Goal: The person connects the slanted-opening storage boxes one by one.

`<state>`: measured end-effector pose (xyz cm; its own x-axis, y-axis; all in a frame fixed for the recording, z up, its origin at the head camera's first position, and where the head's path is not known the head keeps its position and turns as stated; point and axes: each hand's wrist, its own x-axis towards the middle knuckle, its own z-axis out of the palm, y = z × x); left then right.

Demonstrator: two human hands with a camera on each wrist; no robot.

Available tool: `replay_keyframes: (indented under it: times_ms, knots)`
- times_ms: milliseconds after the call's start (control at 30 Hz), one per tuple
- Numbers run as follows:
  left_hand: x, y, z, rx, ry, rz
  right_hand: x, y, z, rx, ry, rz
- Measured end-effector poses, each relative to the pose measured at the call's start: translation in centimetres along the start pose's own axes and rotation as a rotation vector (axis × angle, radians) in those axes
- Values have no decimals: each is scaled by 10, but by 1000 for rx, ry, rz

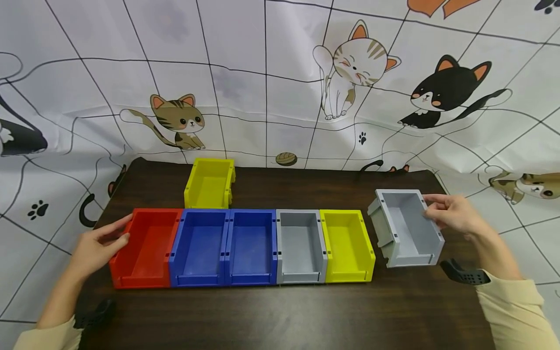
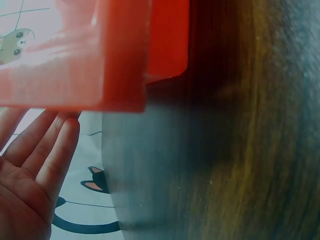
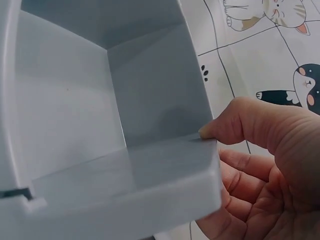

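My right hand (image 1: 452,214) pinches the right wall of a grey storage bin (image 1: 411,243), thumb inside and fingers outside, as the right wrist view shows. This grey bin (image 3: 65,100) is tilted, apart from the row of bins. At the row's left end, my left hand (image 1: 96,250) rests its fairly straight fingers against the outer left side of a red bin (image 1: 148,248). Rightward from it stand two blue bins (image 1: 203,248), a second grey bin (image 1: 301,243) and a yellow bin (image 1: 347,243), side by side. The red bin partly hides the left fingertips in the left wrist view.
Another yellow bin (image 1: 210,182) stands behind the row, at the first blue bin. All stand on a dark wooden table (image 1: 280,316). A white cloth (image 1: 245,87) with cat drawings hangs behind the table's far edge.
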<state>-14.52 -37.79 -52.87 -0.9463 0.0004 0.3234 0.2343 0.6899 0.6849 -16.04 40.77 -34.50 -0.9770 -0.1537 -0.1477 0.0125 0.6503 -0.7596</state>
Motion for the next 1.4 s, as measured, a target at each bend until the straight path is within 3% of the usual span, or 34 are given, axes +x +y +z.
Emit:
replay_keyframes:
  times_ms: [233, 367, 633, 1067, 1167, 1400]
  knots:
    - [-1, 25, -5, -75, 0, 1, 0, 7, 7, 1, -11, 27]
    - [-1, 31, -6, -95, -3, -4, 1, 10, 11, 19, -27, 22]
    - [-1, 25, -7, -85, -19, -29, 2, 14, 16, 19, -39, 46]
    - [-2, 5, -4, 8, -19, -50, 2, 15, 18, 30, -65, 111]
    - [-3, 13, -6, -1, -15, -46, 3, 15, 20, 32, -64, 122]
    - [-3, 48, -13, -44, -29, -43, 3, 19, 23, -8, -54, 124]
